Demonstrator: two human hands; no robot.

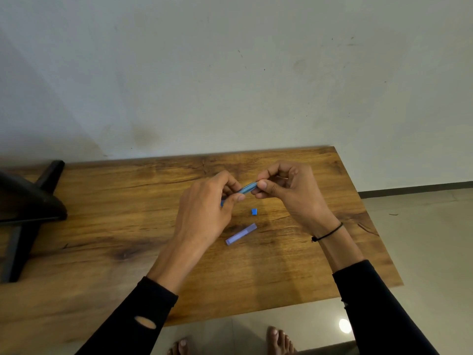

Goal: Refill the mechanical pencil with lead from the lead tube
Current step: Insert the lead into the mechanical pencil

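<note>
Wooden tabletop [107,221], warm brown with dark grain, against a pale scuffed wall [230,73]; black stand [28,201] with splayed legs at the left edge, well apart from the work. Pale tiled floor [422,226] to the right and below, with bare toes [279,339] showing past the near table edge and a round glare spot [344,325] on the tiles. Black sleeves [378,308] on both forearms, a worn hole in the left one; thin black cord bracelet [329,233] on the right wrist. Above mid-table, blue mechanical pencil [247,187] held off the surface between both hands, long axis running from lower left to upper right, slightly tilted. Left hand [204,213] closed round the lower part of the barrel, thumb and curled fingers hiding most of it, only a sliver of blue peeking at the hand's lower edge. Right hand [294,193] pinching the upper end with thumb and fingertips, covering that end; which end is the tip cannot be told. Small blue cap [254,211] lying alone on the wood just below the hands. Nearer still, translucent lilac lead tube [241,234] flat on the table, also angled lower left to upper right, touching neither hand, partly beside the left wrist.
</note>
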